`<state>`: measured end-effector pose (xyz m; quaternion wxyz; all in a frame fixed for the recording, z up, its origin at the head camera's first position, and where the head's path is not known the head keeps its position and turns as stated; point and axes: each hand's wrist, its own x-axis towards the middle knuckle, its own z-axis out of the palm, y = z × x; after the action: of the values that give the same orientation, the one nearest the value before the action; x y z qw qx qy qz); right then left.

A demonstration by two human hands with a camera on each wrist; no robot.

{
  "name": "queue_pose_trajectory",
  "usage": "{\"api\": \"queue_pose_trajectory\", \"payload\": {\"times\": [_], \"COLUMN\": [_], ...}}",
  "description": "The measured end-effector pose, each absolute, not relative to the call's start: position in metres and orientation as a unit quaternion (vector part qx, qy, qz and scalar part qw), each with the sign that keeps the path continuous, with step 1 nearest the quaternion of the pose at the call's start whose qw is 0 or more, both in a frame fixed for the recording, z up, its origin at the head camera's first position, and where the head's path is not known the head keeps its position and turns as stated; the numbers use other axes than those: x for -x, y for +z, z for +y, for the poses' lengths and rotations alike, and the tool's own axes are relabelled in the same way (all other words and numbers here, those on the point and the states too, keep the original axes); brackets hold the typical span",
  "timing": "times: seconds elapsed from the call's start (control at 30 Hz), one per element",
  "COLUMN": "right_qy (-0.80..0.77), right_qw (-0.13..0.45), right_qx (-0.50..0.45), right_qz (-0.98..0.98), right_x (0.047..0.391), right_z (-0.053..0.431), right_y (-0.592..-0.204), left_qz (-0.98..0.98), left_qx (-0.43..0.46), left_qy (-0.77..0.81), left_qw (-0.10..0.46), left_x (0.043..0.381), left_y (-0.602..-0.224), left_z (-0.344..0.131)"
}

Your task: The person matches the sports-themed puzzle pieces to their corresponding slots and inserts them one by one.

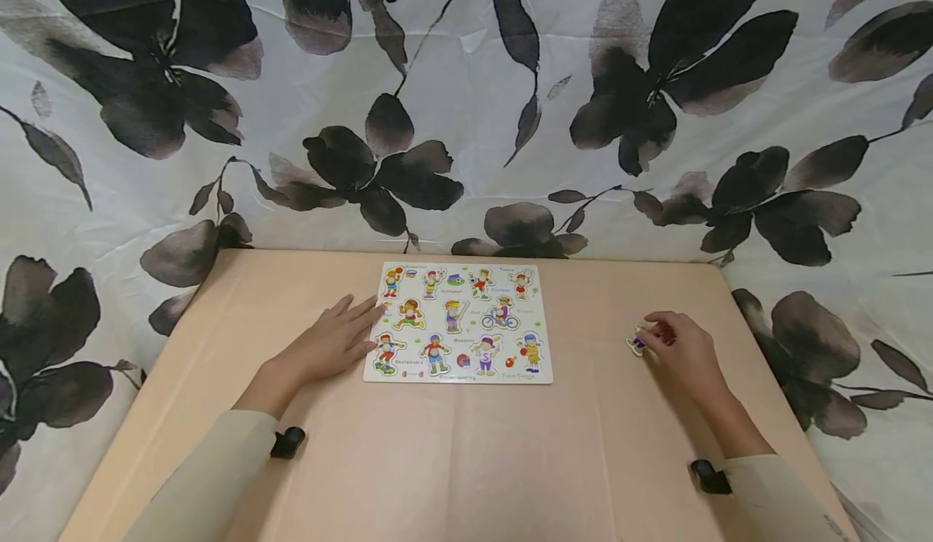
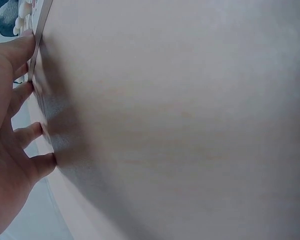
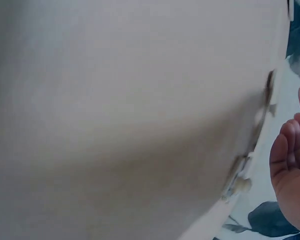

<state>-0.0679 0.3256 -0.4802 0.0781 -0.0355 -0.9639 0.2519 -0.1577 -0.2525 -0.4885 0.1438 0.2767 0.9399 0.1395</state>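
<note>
A white picture puzzle board with colourful cartoon figures playing sports lies toward the table's far edge. My left hand is spread at its left side, with fingertips touching the edge. In the left wrist view, the left hand's thumb and fingers reach the board's rim. On the right of the table lies a small figure-shaped puzzle piece, beside the fingertips of my right hand. Another dark red bit is partly hidden under those fingers. The right wrist view shows bent fingers above two small pieces, apart from them.
A light tan cover lies over the table. Behind it and at both sides hangs white cloth with dark flowers. Each wrist carries a small black device.
</note>
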Motion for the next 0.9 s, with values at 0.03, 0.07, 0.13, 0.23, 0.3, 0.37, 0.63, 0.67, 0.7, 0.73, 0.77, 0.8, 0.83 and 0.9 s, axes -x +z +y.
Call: {"api": "queue_pose_trajectory", "payload": {"times": [0.03, 0.07, 0.13, 0.23, 0.3, 0.37, 0.63, 0.67, 0.7, 0.73, 0.77, 0.8, 0.83, 0.9], "right_qy": [0.249, 0.246, 0.24, 0.23, 0.225, 0.224, 0.222, 0.223, 0.224, 0.224, 0.226, 0.229, 0.231, 0.233], "right_qw": [0.068, 0.057, 0.039, 0.028, 0.027, 0.028, 0.028, 0.028, 0.029, 0.03, 0.029, 0.03, 0.029, 0.026], "right_qx": [0.044, 0.053, 0.064, 0.063, 0.058, 0.053, 0.037, 0.034, 0.03, 0.026, 0.022, 0.019, 0.016, 0.01], "right_qz": [-0.965, -0.966, -0.968, -0.971, -0.972, -0.973, -0.974, -0.974, -0.974, -0.974, -0.973, -0.973, -0.972, -0.972], "right_x": [0.067, 0.067, 0.067, 0.068, 0.069, 0.07, 0.075, 0.076, 0.077, 0.079, 0.08, 0.082, 0.084, 0.088], "right_z": [0.328, 0.33, 0.334, 0.336, 0.337, 0.336, 0.328, 0.325, 0.322, 0.318, 0.314, 0.31, 0.305, 0.294], "right_y": [-0.481, -0.482, -0.485, -0.49, -0.491, -0.491, -0.481, -0.479, -0.477, -0.475, -0.474, -0.472, -0.471, -0.469], "left_qz": [0.94, 0.94, 0.94, 0.939, 0.939, 0.939, 0.941, 0.941, 0.941, 0.941, 0.941, 0.94, 0.94, 0.94], "left_qx": [-0.275, -0.276, -0.277, -0.277, -0.279, -0.276, -0.277, -0.277, -0.276, -0.276, -0.277, -0.277, -0.278, -0.278], "left_qy": [0.14, 0.14, 0.141, 0.145, 0.146, 0.147, 0.142, 0.141, 0.142, 0.142, 0.142, 0.142, 0.141, 0.14], "left_qw": [0.143, 0.143, 0.141, 0.142, 0.139, 0.14, 0.136, 0.136, 0.137, 0.137, 0.137, 0.137, 0.136, 0.137], "left_x": [0.157, 0.157, 0.156, 0.155, 0.154, 0.153, 0.155, 0.155, 0.155, 0.155, 0.155, 0.155, 0.155, 0.155], "left_y": [-0.488, -0.488, -0.489, -0.489, -0.489, -0.488, -0.489, -0.489, -0.489, -0.489, -0.489, -0.489, -0.49, -0.49], "left_z": [-0.253, -0.253, -0.253, -0.253, -0.252, -0.252, -0.253, -0.253, -0.254, -0.254, -0.254, -0.254, -0.255, -0.255]}}
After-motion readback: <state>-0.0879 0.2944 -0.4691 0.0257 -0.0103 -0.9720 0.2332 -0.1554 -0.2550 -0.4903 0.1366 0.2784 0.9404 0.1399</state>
